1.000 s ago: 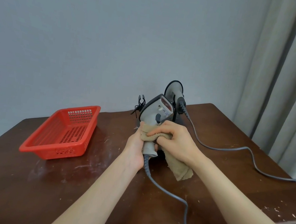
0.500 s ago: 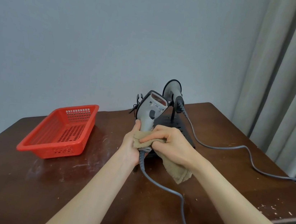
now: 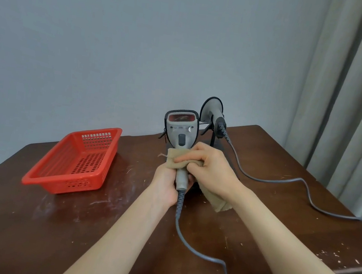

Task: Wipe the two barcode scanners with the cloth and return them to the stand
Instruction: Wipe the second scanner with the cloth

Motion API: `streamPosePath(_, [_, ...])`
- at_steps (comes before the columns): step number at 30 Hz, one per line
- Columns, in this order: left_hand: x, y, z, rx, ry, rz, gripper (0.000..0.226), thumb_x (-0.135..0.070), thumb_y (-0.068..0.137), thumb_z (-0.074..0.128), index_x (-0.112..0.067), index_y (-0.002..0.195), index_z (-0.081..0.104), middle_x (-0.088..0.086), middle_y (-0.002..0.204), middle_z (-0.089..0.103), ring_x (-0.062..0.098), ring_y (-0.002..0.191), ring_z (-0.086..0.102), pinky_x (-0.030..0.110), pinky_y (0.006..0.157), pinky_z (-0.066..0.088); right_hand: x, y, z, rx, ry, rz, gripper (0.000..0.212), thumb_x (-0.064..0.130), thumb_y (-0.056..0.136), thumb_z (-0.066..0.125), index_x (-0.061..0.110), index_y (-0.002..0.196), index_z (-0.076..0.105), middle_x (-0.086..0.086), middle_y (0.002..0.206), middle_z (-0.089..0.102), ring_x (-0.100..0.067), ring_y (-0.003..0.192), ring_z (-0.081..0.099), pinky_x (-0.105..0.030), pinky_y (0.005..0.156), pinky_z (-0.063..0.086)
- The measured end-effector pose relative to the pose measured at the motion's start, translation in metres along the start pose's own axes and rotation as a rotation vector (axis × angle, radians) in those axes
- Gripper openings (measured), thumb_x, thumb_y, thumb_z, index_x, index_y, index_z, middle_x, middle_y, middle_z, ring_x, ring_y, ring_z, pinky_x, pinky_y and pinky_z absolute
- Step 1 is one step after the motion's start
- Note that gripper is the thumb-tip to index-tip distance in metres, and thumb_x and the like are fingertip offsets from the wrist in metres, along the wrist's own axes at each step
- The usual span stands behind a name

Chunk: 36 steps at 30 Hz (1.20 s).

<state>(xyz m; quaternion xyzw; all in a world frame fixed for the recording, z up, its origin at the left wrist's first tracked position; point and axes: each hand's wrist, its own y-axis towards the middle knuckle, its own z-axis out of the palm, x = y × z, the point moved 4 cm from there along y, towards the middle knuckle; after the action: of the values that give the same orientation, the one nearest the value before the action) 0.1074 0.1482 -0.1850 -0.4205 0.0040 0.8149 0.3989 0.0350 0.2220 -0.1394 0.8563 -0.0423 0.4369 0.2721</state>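
Since a moment ago you have turned the scanner [image 3: 180,129] in your grip, so its red window now faces you squarely and the head stands upright rather than angled off to the right; it is held above the table [image 3: 25,231], in front of the stand [image 3: 213,138], between your two hands; your left hand [image 3: 166,182] is curled round the lower end of the handle, just above where the grey cable [image 3: 177,223] leaves it and runs down over the table's near edge; your right hand [image 3: 210,170] sits just above and to the right, fingers bent round the tan cloth [image 3: 172,163], which it presses against the handle just below the dark trigger; the cloth wraps the front of the handle and its loose end hangs down behind your right wrist, near the tabletop; whether that end touches the wood I cannot tell; the second scanner [image 3: 212,111] rests in the stand behind, its own cable [image 3: 273,182] trailing off toward the right edge of the table; a red basket [image 3: 75,162] sits well apart on the left; a pale label strip under the held scanner's window carries small print, too fine to read.
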Motion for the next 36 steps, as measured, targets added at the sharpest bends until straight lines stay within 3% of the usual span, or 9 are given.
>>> streamPosePath(5, [-0.009, -0.001, 0.001, 0.078, 0.021, -0.013, 0.041, -0.048, 0.098, 0.037, -0.015, 0.101, 0.061, 0.009, 0.063, 0.068, 0.021, 0.053, 0.068, 0.026, 0.047, 0.055, 0.006, -0.014, 0.004, 0.135, 0.067, -0.007, 0.033, 0.002, 0.08, 0.057, 0.026, 0.088, 0.077, 0.015, 0.077, 0.055, 0.0, 0.068, 0.052, -0.013, 0.066, 0.041])
streamPosePath(8, [-0.004, -0.005, 0.002, 0.096, 0.008, -0.044, 0.042, -0.047, 0.097, 0.041, -0.01, 0.093, 0.06, 0.008, 0.064, 0.066, 0.02, 0.056, 0.067, 0.027, 0.054, 0.055, 0.004, -0.013, 0.004, 0.102, 0.065, -0.018, 0.035, 0.003, 0.078, 0.058, 0.033, 0.084, 0.076, 0.015, 0.079, 0.059, -0.003, 0.076, 0.057, -0.019, 0.071, 0.048])
streamPosePath(12, [0.004, -0.008, 0.003, 0.042, 0.024, -0.091, 0.033, -0.039, 0.095, 0.044, -0.011, 0.085, 0.057, 0.002, 0.058, 0.056, 0.011, 0.047, 0.05, 0.018, 0.039, 0.039, -0.005, 0.001, -0.006, -0.09, 0.031, -0.001, 0.047, 0.003, 0.078, 0.055, 0.047, 0.082, 0.07, 0.013, 0.081, 0.055, -0.002, 0.078, 0.055, -0.024, 0.075, 0.048])
streamPosePath(15, [0.002, -0.003, 0.003, 0.004, 0.017, -0.103, 0.038, -0.044, 0.095, 0.045, -0.011, 0.083, 0.057, 0.001, 0.059, 0.05, 0.01, 0.047, 0.043, 0.017, 0.037, 0.035, -0.008, 0.007, -0.008, -0.131, -0.008, 0.027, 0.044, 0.003, 0.079, 0.054, 0.041, 0.09, 0.072, 0.011, 0.084, 0.055, -0.005, 0.081, 0.056, -0.028, 0.077, 0.05])
streamPosePath(20, [-0.003, 0.002, 0.0, 0.062, 0.03, -0.033, 0.036, -0.042, 0.098, 0.039, -0.013, 0.085, 0.056, 0.002, 0.056, 0.061, 0.014, 0.054, 0.057, 0.024, 0.052, 0.046, -0.002, -0.003, 0.001, 0.055, 0.102, 0.023, 0.04, -0.002, 0.081, 0.053, 0.03, 0.091, 0.075, 0.007, 0.084, 0.055, -0.005, 0.081, 0.057, -0.016, 0.073, 0.048])
streamPosePath(24, [-0.009, 0.005, -0.006, 0.081, 0.039, -0.013, 0.053, -0.057, 0.091, 0.045, -0.009, 0.103, 0.064, 0.011, 0.077, 0.069, 0.023, 0.067, 0.069, 0.029, 0.055, 0.058, 0.001, -0.013, 0.006, 0.161, 0.12, 0.009, 0.036, -0.004, 0.08, 0.054, 0.022, 0.091, 0.076, 0.009, 0.083, 0.057, 0.002, 0.068, 0.053, -0.01, 0.066, 0.041])
streamPosePath(28, [-0.008, 0.004, -0.004, 0.091, 0.067, 0.006, 0.066, -0.062, 0.077, 0.061, -0.007, 0.113, 0.064, 0.011, 0.09, 0.062, 0.024, 0.077, 0.068, 0.034, 0.06, 0.058, 0.001, -0.014, 0.006, 0.204, 0.15, 0.006, 0.038, -0.003, 0.078, 0.057, 0.029, 0.087, 0.076, 0.001, 0.084, 0.06, -0.002, 0.065, 0.051, -0.013, 0.065, 0.042])
streamPosePath(31, [-0.008, 0.0, -0.003, 0.081, 0.142, 0.017, 0.07, -0.053, 0.063, 0.075, -0.009, 0.116, 0.064, 0.013, 0.105, 0.057, 0.026, 0.091, 0.063, 0.039, 0.076, 0.057, -0.001, -0.013, 0.004, 0.205, 0.157, 0.018, 0.038, 0.001, 0.076, 0.059, 0.035, 0.078, 0.075, -0.002, 0.079, 0.061, -0.008, 0.065, 0.051, -0.015, 0.064, 0.042])
streamPosePath(36, [-0.011, -0.005, -0.005, 0.031, 0.153, -0.012, 0.017, -0.014, 0.083, 0.065, -0.007, 0.095, 0.056, 0.005, 0.07, 0.055, 0.011, 0.044, 0.05, 0.017, 0.036, 0.043, -0.022, -0.01, -0.018, -0.034, 0.05, 0.136, 0.028, 0.009, 0.076, 0.06, 0.035, 0.08, 0.071, 0.019, 0.079, 0.067, 0.002, 0.079, 0.059, -0.024, 0.076, 0.048])
